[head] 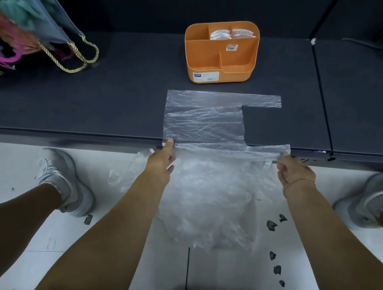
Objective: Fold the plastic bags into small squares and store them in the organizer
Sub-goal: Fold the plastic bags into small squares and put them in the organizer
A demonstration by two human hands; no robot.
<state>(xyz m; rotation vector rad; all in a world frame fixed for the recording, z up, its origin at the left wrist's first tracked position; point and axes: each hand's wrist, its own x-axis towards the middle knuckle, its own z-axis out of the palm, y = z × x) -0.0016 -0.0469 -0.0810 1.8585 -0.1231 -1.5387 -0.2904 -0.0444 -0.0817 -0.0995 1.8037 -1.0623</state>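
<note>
A clear plastic bag [203, 117] lies flat on the dark table [118, 102], its two handles pointing right. My left hand [163, 157] pinches the bag's near-left corner at the table's front edge. My right hand [294, 172] pinches the end of the near handle. Behind the bag stands an orange organizer [218, 54] with several compartments; folded plastic squares [232, 34] sit in its two back compartments. A heap of crumpled clear bags [205, 204] lies on the white floor below my hands.
A grey bag with gold rope handles [56, 19] and colourful contents stands at the table's left. A second dark table [365, 98] adjoins on the right. My legs and white shoes [61, 174] flank the heap; small dark scraps lie on the floor to the right.
</note>
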